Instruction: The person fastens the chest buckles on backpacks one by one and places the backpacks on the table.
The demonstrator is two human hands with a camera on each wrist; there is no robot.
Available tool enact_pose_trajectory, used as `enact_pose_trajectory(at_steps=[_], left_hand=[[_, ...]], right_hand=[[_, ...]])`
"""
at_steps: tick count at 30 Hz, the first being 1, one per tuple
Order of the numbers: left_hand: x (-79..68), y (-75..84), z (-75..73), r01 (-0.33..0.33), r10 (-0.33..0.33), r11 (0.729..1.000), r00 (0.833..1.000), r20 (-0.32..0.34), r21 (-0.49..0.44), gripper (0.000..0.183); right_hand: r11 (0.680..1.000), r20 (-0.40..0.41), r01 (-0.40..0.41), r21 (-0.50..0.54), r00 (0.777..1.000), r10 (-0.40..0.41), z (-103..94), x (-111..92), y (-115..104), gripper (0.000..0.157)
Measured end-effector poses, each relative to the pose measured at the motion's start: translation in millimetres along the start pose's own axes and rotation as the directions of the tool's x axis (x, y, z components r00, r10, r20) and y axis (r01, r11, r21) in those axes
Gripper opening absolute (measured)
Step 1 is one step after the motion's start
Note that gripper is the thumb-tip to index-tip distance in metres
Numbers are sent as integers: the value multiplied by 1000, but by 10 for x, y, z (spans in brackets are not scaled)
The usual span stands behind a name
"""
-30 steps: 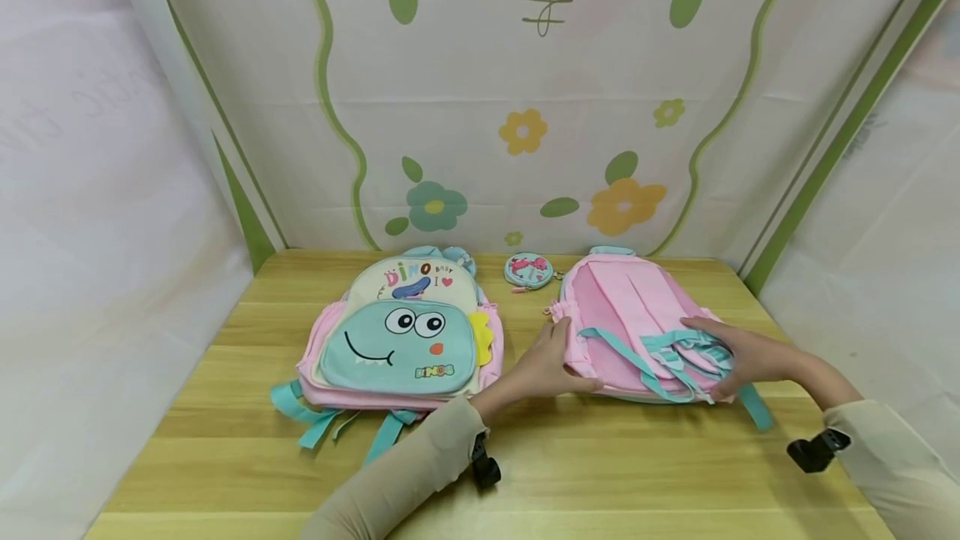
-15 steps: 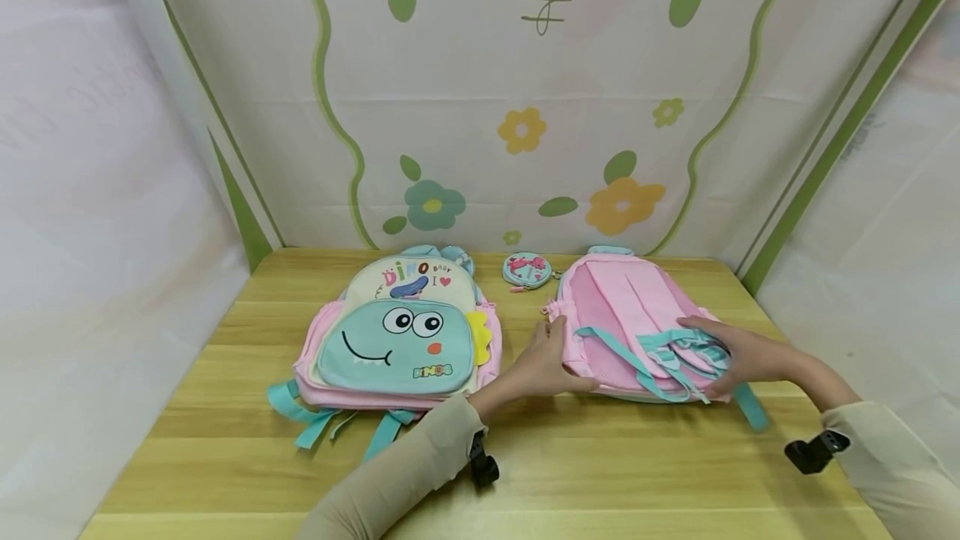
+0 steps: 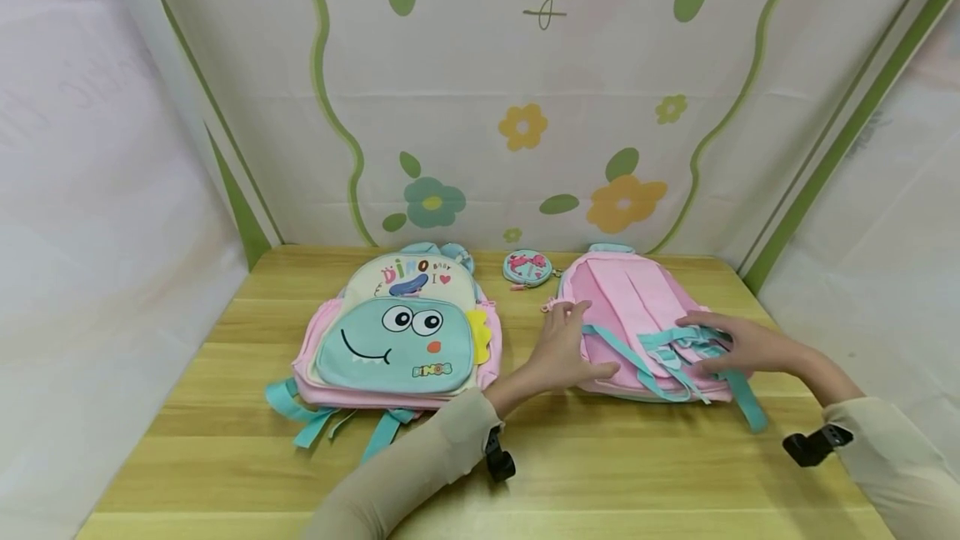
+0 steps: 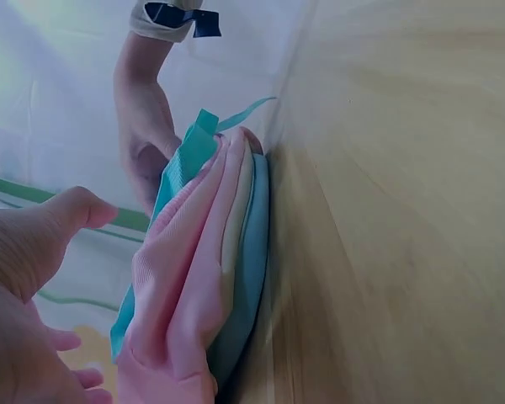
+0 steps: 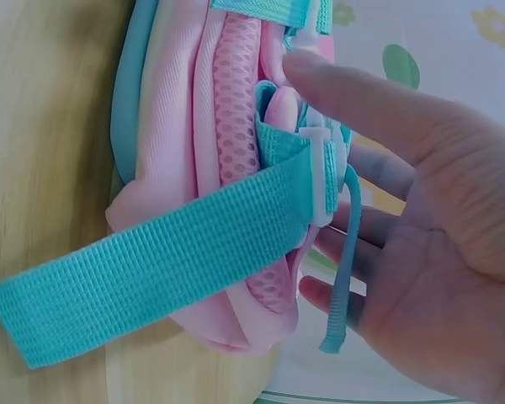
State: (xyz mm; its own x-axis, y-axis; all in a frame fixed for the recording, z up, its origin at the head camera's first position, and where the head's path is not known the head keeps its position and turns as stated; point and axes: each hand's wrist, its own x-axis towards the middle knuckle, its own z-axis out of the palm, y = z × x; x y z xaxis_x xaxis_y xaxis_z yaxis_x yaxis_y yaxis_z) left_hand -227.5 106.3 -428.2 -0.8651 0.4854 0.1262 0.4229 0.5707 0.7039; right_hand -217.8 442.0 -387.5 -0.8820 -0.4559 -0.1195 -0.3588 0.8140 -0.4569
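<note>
A pink backpack [image 3: 630,286] lies front down on the table, its mesh back and turquoise straps [image 3: 660,357] facing up. My left hand [image 3: 562,352] is at its left side, fingers spread; the left wrist view shows a gap between thumb and pink fabric [image 4: 185,311]. At the lower right corner is my right hand [image 3: 750,346], with fingers extended and thumb tip beside the strap bundle. In the right wrist view, a loose turquoise strap end [image 5: 168,252] sticks out below a white buckle [image 5: 320,177], and my right fingers [image 5: 379,231] show behind it.
Left of it lies a second backpack [image 3: 397,340], dinosaur face up, its turquoise straps trailing toward the front. A small round pouch [image 3: 527,267] sits between the two bags, clipped to the right one. Flower-printed fabric [image 3: 480,148] stands behind the wooden table [image 3: 600,473].
My left hand has come off the backpack's left side and shifted right, over its edge. My right thumb has moved from the bottom corner up to the straps. Both backpacks stay in place.
</note>
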Motion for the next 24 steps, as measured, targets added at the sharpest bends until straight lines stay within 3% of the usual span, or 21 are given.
enact_pose_trajectory(at_steps=[7, 12, 17, 24], left_hand=[[112, 115, 86, -90, 88, 994, 995, -39, -58, 90], [206, 176, 157, -191, 190, 981, 981, -26, -19, 78], [333, 301, 224, -255, 254, 966, 967, 18, 50, 67], [561, 489, 347, -260, 243, 958, 960, 141, 118, 53]], right_hand=[[999, -84, 5, -52, 996, -9, 32, 32, 1, 51], [998, -125, 4, -68, 992, -13, 59, 51, 32, 42], [998, -128, 1, -67, 992, -10, 80, 51, 52, 49], [999, -106, -12, -42, 994, 8, 98, 20, 55, 62]])
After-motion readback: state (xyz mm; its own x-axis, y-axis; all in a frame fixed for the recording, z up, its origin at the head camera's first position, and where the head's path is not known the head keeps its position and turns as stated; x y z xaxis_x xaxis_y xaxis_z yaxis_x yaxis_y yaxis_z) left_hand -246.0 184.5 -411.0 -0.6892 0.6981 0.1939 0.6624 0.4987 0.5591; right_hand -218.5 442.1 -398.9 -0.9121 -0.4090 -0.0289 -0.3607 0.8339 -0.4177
